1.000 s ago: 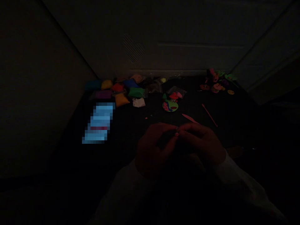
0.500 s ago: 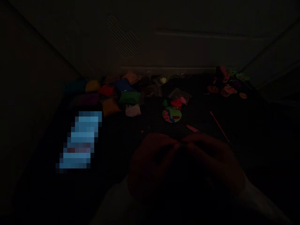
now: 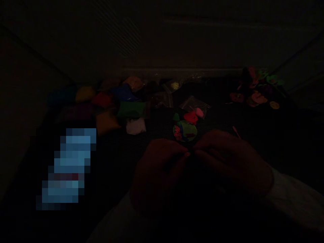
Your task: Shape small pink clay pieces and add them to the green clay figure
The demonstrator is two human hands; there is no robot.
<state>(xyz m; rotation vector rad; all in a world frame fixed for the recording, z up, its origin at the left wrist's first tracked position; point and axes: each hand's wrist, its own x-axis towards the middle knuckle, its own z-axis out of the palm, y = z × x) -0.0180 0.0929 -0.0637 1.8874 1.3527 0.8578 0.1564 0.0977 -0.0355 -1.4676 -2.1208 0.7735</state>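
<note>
The light is very dim. My left hand [image 3: 159, 172] is closed, with thumb and forefinger pinching a small pale bit of modelling clay [image 3: 187, 154]. Just to its right, my right hand [image 3: 233, 162] has its fingertips pressed together; anything between them is too dark to make out. Beyond my fingertips lies a round green clay piece [image 3: 189, 130] decorated with blue, red and pink shapes. Red clay [image 3: 190, 116] and a small green lump [image 3: 176, 117] touch or nearly touch its far edge. A thin pink stick tool [image 3: 237, 132] shows partly behind my right hand.
Clay packets in several colours, including a green packet [image 3: 131, 109], orange packet [image 3: 107, 123] and white packet [image 3: 136, 126], lie at left. A blurred bright screen [image 3: 72, 162] is nearer me. Finished-looking clay shapes [image 3: 257, 98] sit at far right, before a wall [image 3: 202, 44].
My view has tilted and come nearer the table. My fingertips have drawn slightly apart, leaving the clay bit in my left hand. My right hand now hides the pointed pink tool.
</note>
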